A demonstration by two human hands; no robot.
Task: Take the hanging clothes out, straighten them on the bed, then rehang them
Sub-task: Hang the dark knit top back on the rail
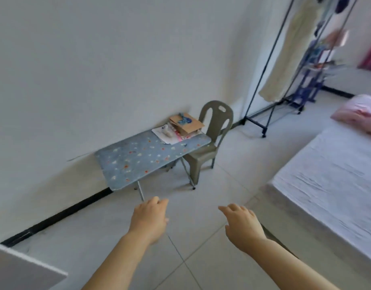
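A black clothes rack (264,68) stands at the far right against the wall. A long cream garment (289,51) hangs on it, with darker clothes blurred behind. The bed (331,176) with a white sheet lies at the right, and a pink pillow (360,114) rests at its head. My left hand (149,220) and my right hand (241,225) are stretched out low over the tiled floor, both with loosely curled fingers and holding nothing. Both are far from the rack and apart from the bed.
A small folding table (142,160) with a blue flowered cover stands by the wall, with cardboard and papers (184,124) on its far end. A grey plastic chair (211,139) is tucked behind it. A white panel corner (19,271) shows at bottom left.
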